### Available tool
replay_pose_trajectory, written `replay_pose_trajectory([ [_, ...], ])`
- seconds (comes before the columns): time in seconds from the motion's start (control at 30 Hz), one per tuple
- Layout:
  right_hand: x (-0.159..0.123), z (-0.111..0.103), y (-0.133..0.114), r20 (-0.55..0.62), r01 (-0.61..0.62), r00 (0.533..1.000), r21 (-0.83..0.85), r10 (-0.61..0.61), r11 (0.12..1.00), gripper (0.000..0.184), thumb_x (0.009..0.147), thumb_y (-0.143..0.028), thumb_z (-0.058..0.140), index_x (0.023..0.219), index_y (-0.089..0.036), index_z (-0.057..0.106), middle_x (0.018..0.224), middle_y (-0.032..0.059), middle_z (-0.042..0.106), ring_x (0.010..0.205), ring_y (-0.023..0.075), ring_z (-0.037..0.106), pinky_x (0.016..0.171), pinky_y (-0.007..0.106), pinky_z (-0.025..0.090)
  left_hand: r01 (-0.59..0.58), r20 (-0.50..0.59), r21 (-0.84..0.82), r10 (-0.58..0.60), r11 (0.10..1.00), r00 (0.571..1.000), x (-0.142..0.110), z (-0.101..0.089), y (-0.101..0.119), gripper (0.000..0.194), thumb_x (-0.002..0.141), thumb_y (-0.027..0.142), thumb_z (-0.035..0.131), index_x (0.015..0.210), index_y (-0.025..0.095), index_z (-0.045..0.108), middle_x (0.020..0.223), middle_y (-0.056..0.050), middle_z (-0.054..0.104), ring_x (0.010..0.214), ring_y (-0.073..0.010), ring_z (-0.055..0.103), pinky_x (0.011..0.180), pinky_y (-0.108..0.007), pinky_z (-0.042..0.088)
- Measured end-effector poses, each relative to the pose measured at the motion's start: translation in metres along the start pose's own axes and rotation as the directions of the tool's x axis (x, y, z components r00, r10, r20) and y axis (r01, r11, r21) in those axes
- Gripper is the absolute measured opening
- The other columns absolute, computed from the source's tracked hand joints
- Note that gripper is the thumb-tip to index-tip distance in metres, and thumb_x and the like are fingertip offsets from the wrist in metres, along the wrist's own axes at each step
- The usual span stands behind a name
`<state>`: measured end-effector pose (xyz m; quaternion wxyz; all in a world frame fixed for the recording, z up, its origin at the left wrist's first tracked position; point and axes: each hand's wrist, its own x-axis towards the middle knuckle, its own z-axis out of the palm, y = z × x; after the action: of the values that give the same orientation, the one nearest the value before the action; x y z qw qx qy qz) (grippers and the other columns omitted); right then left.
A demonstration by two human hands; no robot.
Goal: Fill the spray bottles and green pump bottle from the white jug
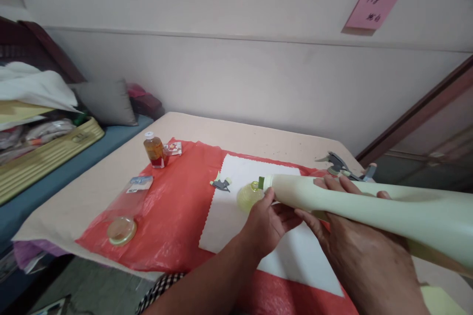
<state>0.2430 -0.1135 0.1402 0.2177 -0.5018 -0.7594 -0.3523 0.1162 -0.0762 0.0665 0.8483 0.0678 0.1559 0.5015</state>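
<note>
Both my hands hold a large pale green plastic bottle [384, 199] tilted almost level, its narrow neck pointing left. My left hand [268, 221] supports the neck from below, thumb against its side. Further back, my right hand [364, 241] is wrapped round the body, with fingertips showing over the top. The bottle's green-edged mouth is right at the open neck of a small, round, see-through yellow-green bottle [247, 198]. Whether the two touch, or liquid is flowing, I cannot tell. The small bottle stands on a white scallop-edged sheet [218, 229], partly hidden by my left hand.
Under the sheet lies red plastic [162, 211]. A small grey trigger-like piece [221, 184] lies left, a larger grey one [336, 163] behind the big bottle. Further left are a bottle of amber liquid [154, 150], a clear packet [138, 186] and a round clear container [121, 231].
</note>
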Motion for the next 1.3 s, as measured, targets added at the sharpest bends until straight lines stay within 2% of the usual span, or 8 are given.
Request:
replay_pose_trajectory([
  [0.13,0.0009,-0.0001,0.0018,-0.035,0.068,0.997,-0.044,-0.07,0.997,0.062,0.092,-0.039,0.061,0.143,-0.008,0.043,0.136,0.0199,0.06,0.125,0.0363,0.056,0.114,0.057,0.03,-0.006,-0.03,-0.015,0.006,1.0,1.0,0.0005,0.0006,0.0002,0.043,0.095,0.044,0.051,0.119,0.01,0.062,0.104,-0.014,0.068,0.096,-0.0217,0.066,0.087,-0.035,0.054],
  [0.37,0.0039,-0.0001,0.0025,-0.042,0.113,0.992,-0.099,-0.118,0.989,0.057,0.093,-0.039,0.059,0.138,-0.007,0.048,0.131,0.0192,0.063,0.122,0.0343,0.058,0.112,0.054,0.031,-0.001,-0.053,-0.048,-0.002,0.999,0.999,0.0008,0.0014,0.0001,0.04,0.094,0.043,0.052,0.114,0.01,0.063,0.102,-0.013,0.067,0.093,-0.0206,0.066,0.083,-0.033,0.055],
  [0.83,0.004,0.0017,-0.001,-0.011,0.095,0.995,-0.068,-0.096,0.993,0.052,0.092,-0.034,0.06,0.137,-0.009,0.05,0.134,0.0196,0.061,0.125,0.0355,0.056,0.114,0.054,0.029,-0.007,-0.037,-0.079,0.004,0.997,0.999,0.0027,-0.0014,-0.0005,0.039,0.095,0.043,0.051,0.112,0.01,0.064,0.097,-0.012,0.067,0.086,-0.0197,0.067,0.079,-0.032,0.055],
  [1.03,0.0017,0.0038,0.0005,-0.034,0.119,0.992,-0.076,-0.122,0.99,0.054,0.095,-0.037,0.055,0.138,-0.007,0.048,0.135,0.0209,0.059,0.126,0.0367,0.055,0.111,0.057,0.031,-0.007,-0.046,-0.082,0.003,0.997,0.999,0.0016,0.0003,0.0001,0.039,0.095,0.043,0.052,0.112,0.01,0.063,0.096,-0.011,0.067,0.084,-0.0185,0.066,0.076,-0.031,0.056],
  [1.3,0.0024,0.0047,0.0009,-0.042,0.125,0.991,-0.079,-0.129,0.989,0.052,0.094,-0.037,0.057,0.135,-0.006,0.051,0.135,0.0206,0.06,0.125,0.0359,0.055,0.112,0.055,0.03,-0.006,-0.055,-0.096,0.001,0.995,0.998,0.0017,0.0011,0.0008,0.038,0.095,0.042,0.051,0.112,0.009,0.062,0.094,-0.011,0.067,0.079,-0.0173,0.066,0.073,-0.03,0.056],
])
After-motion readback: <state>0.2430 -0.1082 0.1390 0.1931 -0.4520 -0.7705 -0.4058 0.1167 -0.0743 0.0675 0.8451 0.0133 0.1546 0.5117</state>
